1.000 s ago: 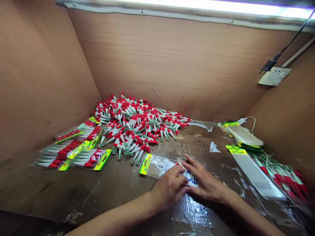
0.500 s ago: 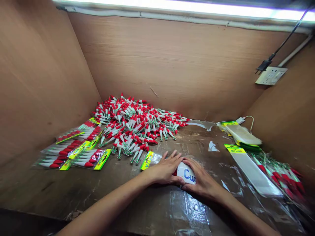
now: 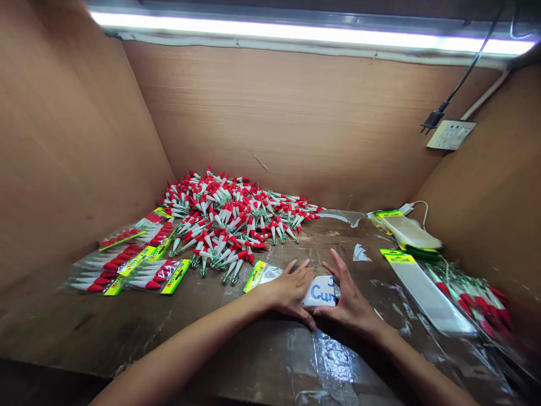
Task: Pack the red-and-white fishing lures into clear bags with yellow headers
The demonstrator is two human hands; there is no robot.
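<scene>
A small white block with blue handwriting on its face lies between my two hands; I cannot tell what it is. My left hand rests palm down, fingers spread, over a clear packet whose yellow-green BCT LURE header sticks out to its left. Its fingers and thumb are against or close to the block's left side. My right hand is at the block's right side, open, with the fingers raised and the thumb by the lower right corner. The contents of the packet under my left hand are hidden.
A heap of red-and-white fishing lures stands at the back. Filled lure packets lie at left. Unfilled packets and more lures lie at right. A plug hangs by the wall socket.
My right hand has loosened from the white block, its fingers lifting and spreading. My left thumb has moved down, away from the block. The view has tilted slightly up.
</scene>
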